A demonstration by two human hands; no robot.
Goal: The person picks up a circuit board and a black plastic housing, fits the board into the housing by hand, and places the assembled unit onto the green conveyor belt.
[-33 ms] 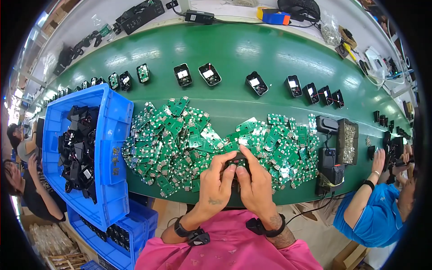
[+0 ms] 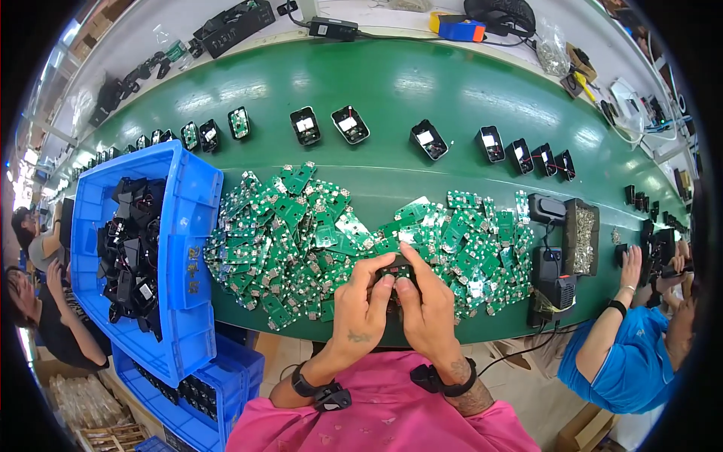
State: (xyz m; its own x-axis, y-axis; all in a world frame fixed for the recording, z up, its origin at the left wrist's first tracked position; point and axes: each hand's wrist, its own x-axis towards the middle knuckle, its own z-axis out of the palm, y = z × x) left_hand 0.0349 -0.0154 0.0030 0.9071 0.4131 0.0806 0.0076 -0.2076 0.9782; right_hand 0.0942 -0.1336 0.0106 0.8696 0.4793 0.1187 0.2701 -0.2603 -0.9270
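Observation:
Between both hands I hold a small black plastic housing [image 2: 396, 271], close to the table's near edge. My left hand [image 2: 358, 307] grips its left side, thumb pressed on top and index finger curled along the far edge. From the other side my right hand [image 2: 426, 310] closes round it, its thumb beside the left one. The fingers cover much of the housing, so its inside is mostly hidden. A spread heap of green circuit boards [image 2: 324, 226] lies just beyond and to both sides of my hands.
At left stands a blue crate [image 2: 197, 248] of black housings. Open black housings [image 2: 430, 140] line the green table [image 2: 361, 83]. Right of the boards are black power adapters [image 2: 553, 271] and a tray of small metal parts [image 2: 582, 239]. A co-worker's hand [image 2: 631, 267] is at far right.
My hands and the black housing have not visibly moved. The co-worker's hand at the far right has shifted very slightly.

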